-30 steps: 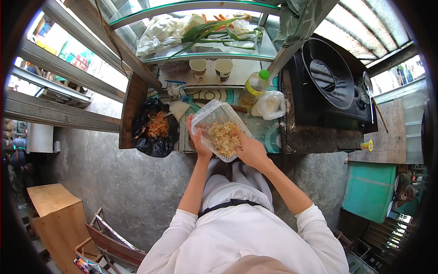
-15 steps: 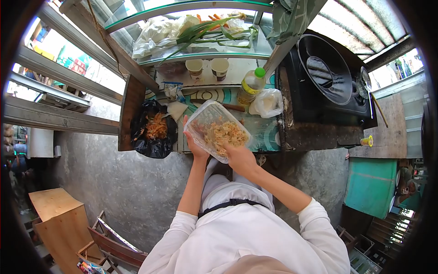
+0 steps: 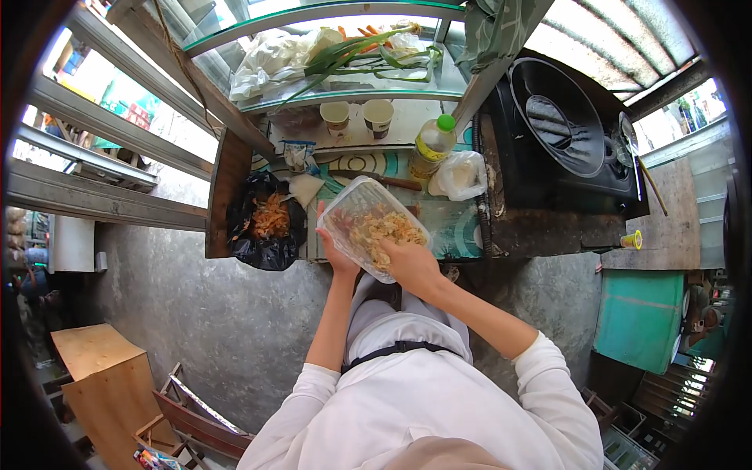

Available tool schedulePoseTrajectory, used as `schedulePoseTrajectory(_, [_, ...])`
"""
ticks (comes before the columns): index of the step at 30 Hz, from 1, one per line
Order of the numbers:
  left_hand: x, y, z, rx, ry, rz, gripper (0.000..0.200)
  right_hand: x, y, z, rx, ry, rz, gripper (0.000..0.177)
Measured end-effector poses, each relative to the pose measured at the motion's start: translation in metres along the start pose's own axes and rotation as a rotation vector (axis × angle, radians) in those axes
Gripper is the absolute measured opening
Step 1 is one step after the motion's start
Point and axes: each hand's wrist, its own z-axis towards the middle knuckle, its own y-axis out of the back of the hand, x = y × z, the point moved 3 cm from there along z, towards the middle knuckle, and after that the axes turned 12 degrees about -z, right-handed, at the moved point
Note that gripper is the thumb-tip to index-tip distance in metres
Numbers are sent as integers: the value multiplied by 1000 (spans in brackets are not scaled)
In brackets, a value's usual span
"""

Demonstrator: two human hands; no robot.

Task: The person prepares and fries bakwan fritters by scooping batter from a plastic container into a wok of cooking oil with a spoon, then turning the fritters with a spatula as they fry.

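Left of centre: black plastic bag (image 3: 241, 244), orange shreds (image 3: 270, 217) inside. Centre: left hand (image 3: 339, 254) curled round side of clear rectangular plastic container (image 3: 348, 200); pale yellow crumbly food (image 3: 392, 227) inside, seemingly part-mixed; right hand (image 3: 417, 270) fingers in it, closure hidden. Upper right: black wok (image 3: 583, 149).

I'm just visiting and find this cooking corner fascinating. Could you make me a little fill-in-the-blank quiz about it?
1. The right hand dips into food in a clear tub, which the ____ hand supports.
2. The cap on the bottle is coloured ____.
3. The paper cups standing near the bottle number ____.
4. The plastic bag around the orange shreds is coloured ____.

Missing words: left; green; two; black.
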Motion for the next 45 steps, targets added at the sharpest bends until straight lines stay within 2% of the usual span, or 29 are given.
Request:
schedulePoseTrajectory(2, [1,9,0,14,5,63,72,-14,-7,-5,46,-8,-28,24])
schedulePoseTrajectory(4, [-1,7,2,52,-7,182,72,-11,1,0,-6,-34,14,26])
schedulePoseTrajectory(8, [4,-5,0,34,-35,85,72,-2,12,26,-170,-35,273,28])
schedulePoseTrajectory(11, [7,-11,1,18,-39,28,73,14,10,24,-2,-92,97,27])
schedulePoseTrajectory(14, [3,-13,0,12,-41,35,73,13,8,0,11,-62,-24,27])
schedulePoseTrajectory(17, [1,1,0,30,-30,125,73,-18,-11,-7,9,-21,-56,28])
schedulePoseTrajectory(20, [1,-6,1,46,-69,201,72,-18,15,-2,-1,-50,-118,28])
schedulePoseTrajectory(23, [3,-5,4,45,-80,243,73,-22,27,6,-187,-115,-87,29])
schedulePoseTrajectory(26, [0,-13,4,48,-57,224,74,-35,-3,-2,-104,-7,-163,33])
schedulePoseTrajectory(29, [1,-11,5,31,-51,193,74,-34,-1,-15,-56,26,-186,34])
schedulePoseTrajectory(32, [5,-8,3,30,-59,226,74,-33,20,-4,-228,-68,-148,32])
schedulePoseTrajectory(38, [4,-11,6,20,-59,178,73,-48,-5,-15,-59,8,-251,36])
schedulePoseTrajectory(41, [8,-10,5,35,-58,230,73,-43,17,-3,-162,-65,-156,40])
schedulePoseTrajectory(45, [9,-18,8,78,-55,220,73,-42,-4,-7,-118,70,-200,39])
